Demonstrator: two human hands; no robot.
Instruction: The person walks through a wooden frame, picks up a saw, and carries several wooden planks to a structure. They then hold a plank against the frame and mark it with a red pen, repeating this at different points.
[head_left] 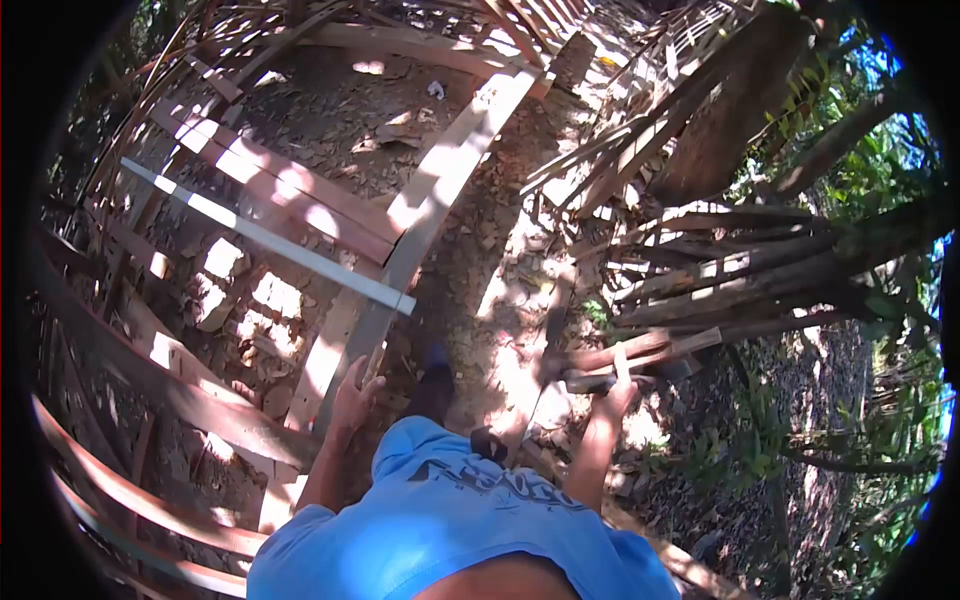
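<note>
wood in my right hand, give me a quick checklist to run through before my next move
1. Right hand around the wooden pieces: ok, fingers wrap them.
2. Left hand touching the long beam: cannot tell; it is close beside it.
3. Pale strip lying across the long beam: ok, its near end overlaps it.
4. Pale strip fastened down: cannot tell.
5. Ground free of litter: not ok, dry leaves are scattered over it.
</note>
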